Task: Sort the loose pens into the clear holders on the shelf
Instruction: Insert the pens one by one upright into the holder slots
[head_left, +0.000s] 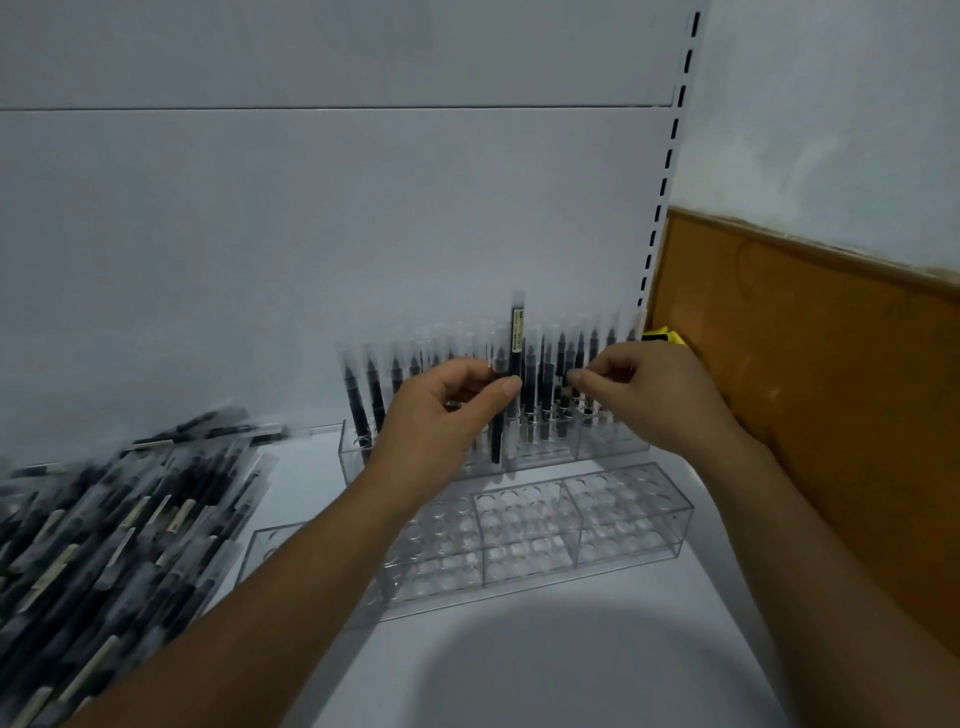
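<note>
Pinching one pen (516, 332) between thumb and forefinger, the left hand (441, 415) is holding it upright, its other fingers curling behind. The pen is rising clear above the hand, and its lower end is hanging in front of the rear holder (618, 447).

Right hand (649, 395): reaching in beside the left, close to it but apart. Its thumb and forefinger tips are meeting at the standing pens (561, 364), right of the held pen. Blur is hiding whether they are gripping one.

Standing pens: filling the rear holder in rows, capped ends up, spanning from left of the left hand to the right end.

Front holder (628, 519): lying nearer the person, just before the rear one and partly under the left forearm, its rows of round holes showing.

Pile (104, 530) of loose pens: lying at the far left on the shelf (545, 665), well apart from both hands.

Board (810, 364), brown: standing along the right side. A yellow object (666, 336) is showing at its edge, just above the right hand.
</note>
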